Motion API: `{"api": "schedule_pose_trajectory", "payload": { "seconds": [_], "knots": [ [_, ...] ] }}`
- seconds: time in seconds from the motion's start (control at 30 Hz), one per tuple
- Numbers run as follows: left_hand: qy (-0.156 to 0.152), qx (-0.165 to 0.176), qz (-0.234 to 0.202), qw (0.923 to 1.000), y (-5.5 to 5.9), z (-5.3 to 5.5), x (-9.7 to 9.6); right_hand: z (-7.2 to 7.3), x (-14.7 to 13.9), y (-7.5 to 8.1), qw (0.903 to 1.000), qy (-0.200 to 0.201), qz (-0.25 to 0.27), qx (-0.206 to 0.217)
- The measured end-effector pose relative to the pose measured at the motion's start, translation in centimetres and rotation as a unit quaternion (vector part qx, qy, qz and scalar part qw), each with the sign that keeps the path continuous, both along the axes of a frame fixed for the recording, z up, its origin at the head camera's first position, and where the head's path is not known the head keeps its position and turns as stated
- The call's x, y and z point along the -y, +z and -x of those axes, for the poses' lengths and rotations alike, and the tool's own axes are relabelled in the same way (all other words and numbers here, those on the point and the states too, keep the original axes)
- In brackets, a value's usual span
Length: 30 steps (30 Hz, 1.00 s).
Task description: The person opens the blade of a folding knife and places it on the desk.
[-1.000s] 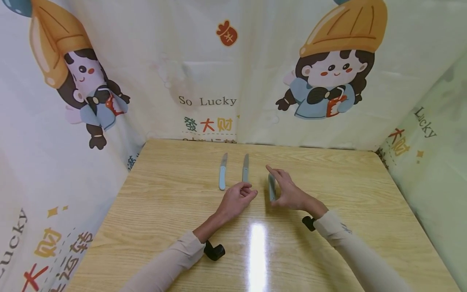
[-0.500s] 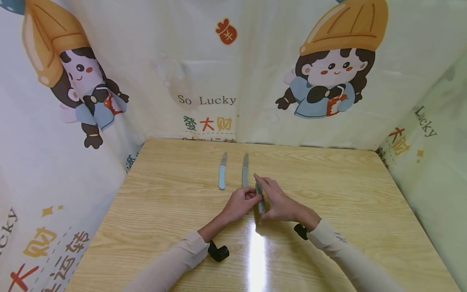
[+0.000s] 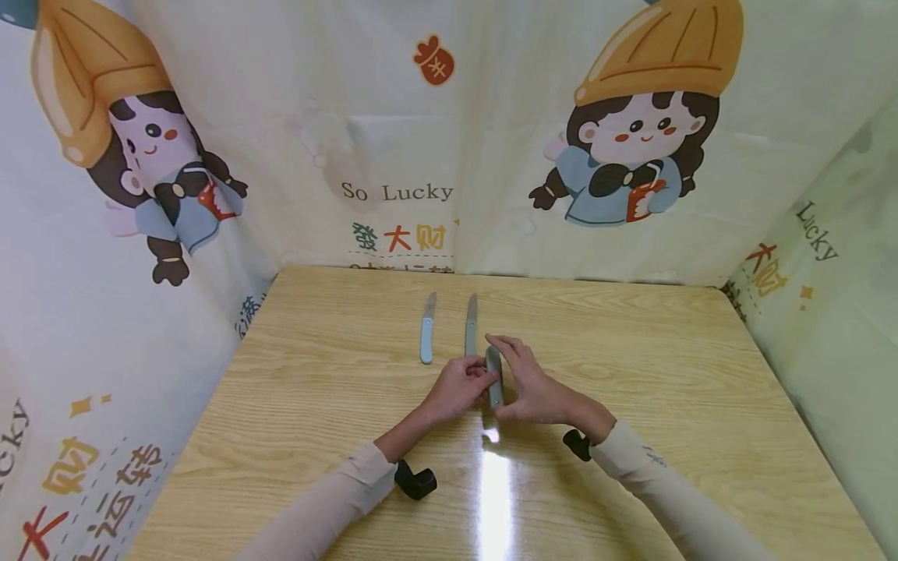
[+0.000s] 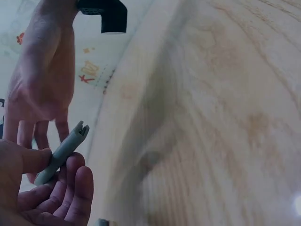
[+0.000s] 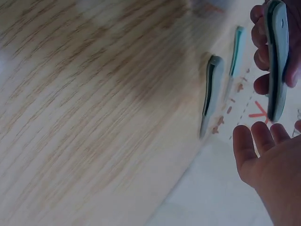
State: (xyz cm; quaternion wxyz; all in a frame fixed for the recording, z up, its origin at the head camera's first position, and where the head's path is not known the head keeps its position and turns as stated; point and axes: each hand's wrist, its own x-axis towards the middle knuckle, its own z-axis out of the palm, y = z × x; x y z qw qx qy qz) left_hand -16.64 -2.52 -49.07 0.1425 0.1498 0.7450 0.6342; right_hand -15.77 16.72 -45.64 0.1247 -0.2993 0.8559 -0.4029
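Note:
My left hand (image 3: 454,389) pinches a folding knife (image 3: 494,378) between thumb and fingers, above the table. Its grey-green handle (image 5: 278,61) shows a dark slot along one side, and no blade stands out. Around the knife's right side my right hand (image 3: 542,391) is spread, fingers near the far end and thumb at the near end. In the right wrist view the right fingers (image 5: 243,143) are extended just below the handle's end. Two unfolded knives lie on the table beyond the left hand: one light-blue-handled (image 3: 426,339), one grey-handled (image 3: 471,331), blades pointing away.
The wood-grain table (image 3: 316,389) meets a printed curtain (image 3: 491,156) at its back edge, with more curtain at both sides. A black wrist camera (image 3: 415,481) sits on the left wrist, another (image 3: 577,445) on the right. A bright reflection marks the tabletop in front.
The right hand has brought the folding knife leftward and nearer the body. The left hand has moved slightly right and taken hold of it, while the right fingers now stand loose around it.

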Motion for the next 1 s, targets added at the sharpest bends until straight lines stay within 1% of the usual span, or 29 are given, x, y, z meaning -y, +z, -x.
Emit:
{"api": "schedule_pose_trajectory", "payload": {
  "seconds": [0.07,0.17,0.23,0.3,0.37,0.4,0.47,0.53,0.6,0.63,0.77,0.83,0.87,1.0],
  "knots": [
    [0.0,0.0,0.0,1.0,0.2,0.1,0.2,0.2,-0.1,0.1,0.9988,-0.015,0.034,0.032],
    [-0.003,0.0,0.001,1.0,0.4,0.1,0.4,0.3,-0.3,-0.1,0.992,-0.047,0.083,0.083],
    [-0.006,0.0,0.002,1.0,0.5,0.0,0.5,0.3,-0.4,-0.3,0.9825,-0.07,0.119,0.125],
    [-0.013,0.0,0.0,0.9999,0.6,-0.1,0.6,0.3,-0.3,-0.5,0.9689,-0.094,0.154,0.169],
    [-0.021,0.005,-0.005,0.9998,0.8,-0.3,0.7,0.2,-0.3,-0.8,0.956,-0.113,0.185,0.198],
    [-0.024,0.01,-0.008,0.9996,1.0,-0.5,0.8,0.2,-0.2,-1.0,0.9499,-0.119,0.2,0.209],
    [-0.029,0.014,-0.01,0.9994,2.0,-1.0,1.0,0.2,0.0,-1.3,0.9412,-0.135,0.217,0.221],
    [-0.029,0.016,-0.011,0.9994,2.9,-1.5,1.0,0.2,0.1,-1.7,0.9344,-0.152,0.228,0.228],
    [-0.029,0.01,-0.014,0.9994,2.6,-1.4,1.1,0.2,0.3,-1.8,0.9286,-0.165,0.234,0.236],
    [-0.028,0.01,-0.014,0.9994,2.8,-1.5,1.1,0.2,0.3,-1.9,0.9259,-0.171,0.236,0.241],
    [-0.027,0.002,-0.012,0.9996,0.8,-0.7,0.9,0.3,0.3,-2.2,0.9179,-0.181,0.242,0.257],
    [-0.025,0.007,-0.009,0.9996,0.8,-0.6,0.9,0.3,0.3,-2.4,0.9156,-0.181,0.245,0.263],
    [-0.024,0.006,-0.008,0.9997,0.3,-0.5,0.9,0.3,0.3,-2.4,0.9153,-0.181,0.245,0.264],
    [-0.021,0.014,-0.009,0.9996,0.2,-0.5,0.9,0.2,0.3,-2.6,0.9168,-0.182,0.24,0.262]
  ]
}}
